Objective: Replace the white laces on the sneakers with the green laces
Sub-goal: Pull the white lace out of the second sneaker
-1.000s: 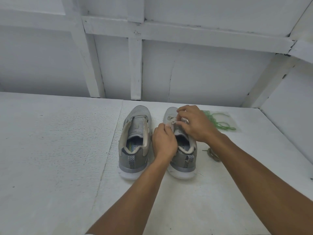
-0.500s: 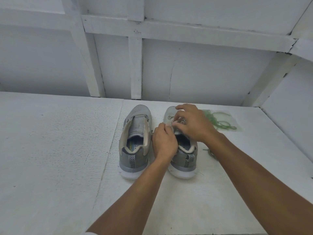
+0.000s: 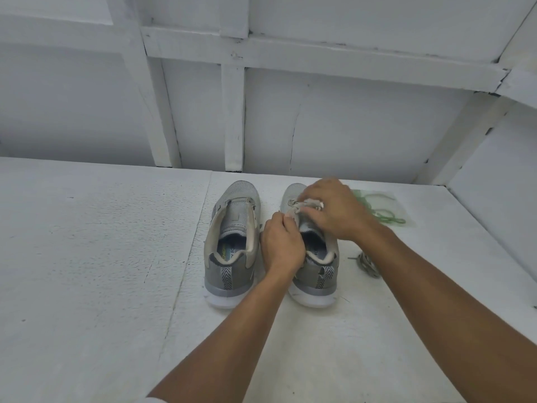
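Two grey sneakers stand side by side on the white table (image 3: 101, 257), heels toward me. The left sneaker (image 3: 232, 245) has no lace. On the right sneaker (image 3: 316, 266) a white lace (image 3: 296, 206) still runs through the front eyelets. My left hand (image 3: 283, 245) grips the tongue edge of the right sneaker. My right hand (image 3: 334, 210) lies over the eyelets and pinches the white lace. The green laces (image 3: 380, 209) lie in a clear bag behind my right hand. A removed white lace (image 3: 367, 264) lies bundled to the right of the right sneaker.
A white panelled wall (image 3: 290, 117) rises right behind the table. A side wall (image 3: 499, 184) closes the table on the right. A seam (image 3: 189, 257) runs down the tabletop left of the sneakers.
My right hand has shifted a little up and forward over the eyelets, pulling at the white lace. My left hand and both sneakers have stayed where they were.
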